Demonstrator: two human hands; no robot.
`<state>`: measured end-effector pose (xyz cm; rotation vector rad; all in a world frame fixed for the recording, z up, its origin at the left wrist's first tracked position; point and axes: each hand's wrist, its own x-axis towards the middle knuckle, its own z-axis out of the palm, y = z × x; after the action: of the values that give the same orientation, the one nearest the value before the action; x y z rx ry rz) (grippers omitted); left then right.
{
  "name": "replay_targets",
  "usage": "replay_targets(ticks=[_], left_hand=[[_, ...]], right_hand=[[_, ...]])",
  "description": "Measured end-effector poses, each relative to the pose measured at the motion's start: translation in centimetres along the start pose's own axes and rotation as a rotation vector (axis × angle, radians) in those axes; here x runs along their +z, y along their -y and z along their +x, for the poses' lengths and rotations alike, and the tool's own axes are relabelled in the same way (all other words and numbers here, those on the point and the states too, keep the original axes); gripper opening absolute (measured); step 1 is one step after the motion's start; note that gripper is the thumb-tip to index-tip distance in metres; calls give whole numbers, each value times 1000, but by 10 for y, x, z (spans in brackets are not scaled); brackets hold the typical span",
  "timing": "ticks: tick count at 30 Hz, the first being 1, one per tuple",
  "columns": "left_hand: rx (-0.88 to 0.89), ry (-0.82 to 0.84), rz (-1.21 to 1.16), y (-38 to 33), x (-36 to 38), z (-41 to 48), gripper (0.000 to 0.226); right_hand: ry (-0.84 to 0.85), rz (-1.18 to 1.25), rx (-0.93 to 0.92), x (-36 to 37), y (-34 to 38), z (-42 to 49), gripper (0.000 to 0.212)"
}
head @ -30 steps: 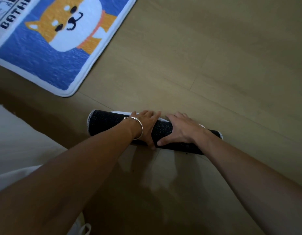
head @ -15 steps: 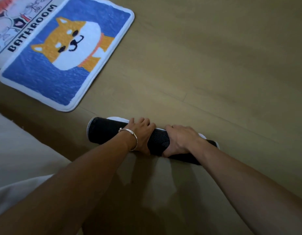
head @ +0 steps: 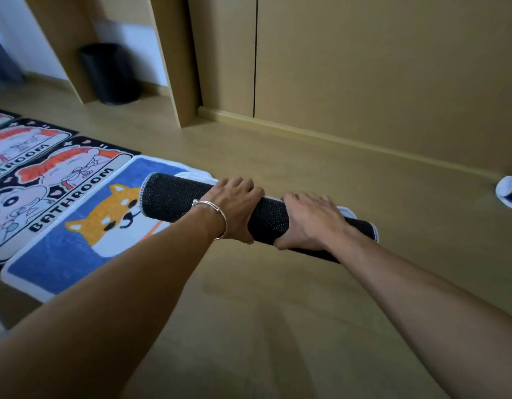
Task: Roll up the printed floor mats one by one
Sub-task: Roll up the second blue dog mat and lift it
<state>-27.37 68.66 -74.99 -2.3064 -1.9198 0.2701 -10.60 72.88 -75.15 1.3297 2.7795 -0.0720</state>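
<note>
A rolled mat (head: 174, 198) with a black dotted backing is clamped in both hands, held as a long tube that runs from about ten o'clock down to four o'clock across the middle of the view. The left hand (head: 234, 210) is wrapped over the tube's middle, fingers (head: 243, 184) curled over the far side and thumb tucked underneath; a thin silver bracelet (head: 217, 214) is worn on that wrist. The right hand (head: 309, 220) is closed on the tube just to the three o'clock side of the left, the two hands near but apart, with a short band of dotted backing seen between them. A white stitched edge is visible at each end of the roll, and a strip of white pile shows along its far side. Whether the roll is lifted clear of the wooden floor (head: 278, 312) cannot be told for certain. At nine o'clock a blue mat with an orange dog (head: 76, 243) lies flat, partly overlapped in the view by the tube's left end. Beyond it, toward ten o'clock, dark-bordered mats printed BATHROOM (head: 47, 180) lie flat side by side. At three o'clock another rolled mat (head: 509, 192) rests by the baseboard, well apart from the hands. At eleven o'clock a black bin (head: 109, 73) stands in a recess beside wooden cabinet doors (head: 364, 59).
</note>
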Motion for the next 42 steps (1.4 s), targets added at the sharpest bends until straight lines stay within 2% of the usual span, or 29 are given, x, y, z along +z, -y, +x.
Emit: replay_targets(ticks=[14,19,33,37,42], left_hand=[[-17,-310,141,58,-216,53,82],[-7,-341,194,68,-298,57,83],[81,-405,236,130,-737,60,81],[144,-398,273,120,-834,55,80],[197,-494,225,92,-958,42,83]], right_hand=[[-306,-83,0,-217,-47,36,71],[-351,-74,17,-293,-58,28,74],[-432,-139,107,-727,-83,-29,70],[-398,-132,148,-815,-94,-66,73],[-434,-182,230,-935,-117,-129,69]])
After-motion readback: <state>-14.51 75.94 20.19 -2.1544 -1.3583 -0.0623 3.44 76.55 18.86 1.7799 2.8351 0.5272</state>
